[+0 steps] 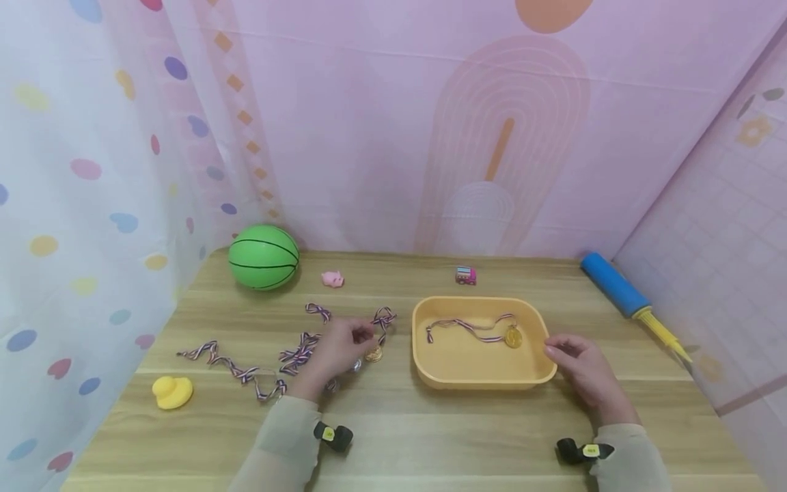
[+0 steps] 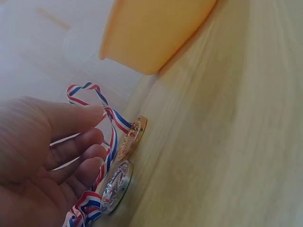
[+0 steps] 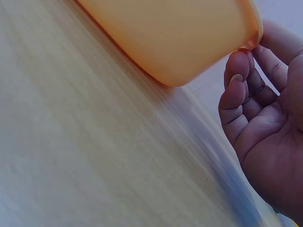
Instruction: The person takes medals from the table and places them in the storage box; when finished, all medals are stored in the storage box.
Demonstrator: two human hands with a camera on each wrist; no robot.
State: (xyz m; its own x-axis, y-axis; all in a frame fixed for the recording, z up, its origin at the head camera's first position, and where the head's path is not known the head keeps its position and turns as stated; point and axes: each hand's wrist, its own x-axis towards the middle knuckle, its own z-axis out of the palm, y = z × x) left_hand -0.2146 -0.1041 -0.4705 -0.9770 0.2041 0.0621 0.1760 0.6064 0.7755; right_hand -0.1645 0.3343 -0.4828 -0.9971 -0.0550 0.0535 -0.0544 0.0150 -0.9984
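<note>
Left wrist: left grip (image 2: pixel 28 156), released, fingers loosely bent; gold-coloured medal (image 2: pixel 132 138) just beyond its fingertips, ribbon (image 2: pixel 118 122) beside them; right grip (image 1: pixel 581 369), farther off, pinching the orange tray (image 1: pixel 479 384) by its rim.

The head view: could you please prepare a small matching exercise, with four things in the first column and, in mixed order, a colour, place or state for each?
Column one
1. tray
2. ball
3. right hand
4. toy duck

Column two
A. green with black lines
B. bright yellow, near the left edge of the table
C. has one gold-coloured medal lying inside
D. touches a rim with its fingers

Right pairs: 1-C, 2-A, 3-D, 4-B.
</note>
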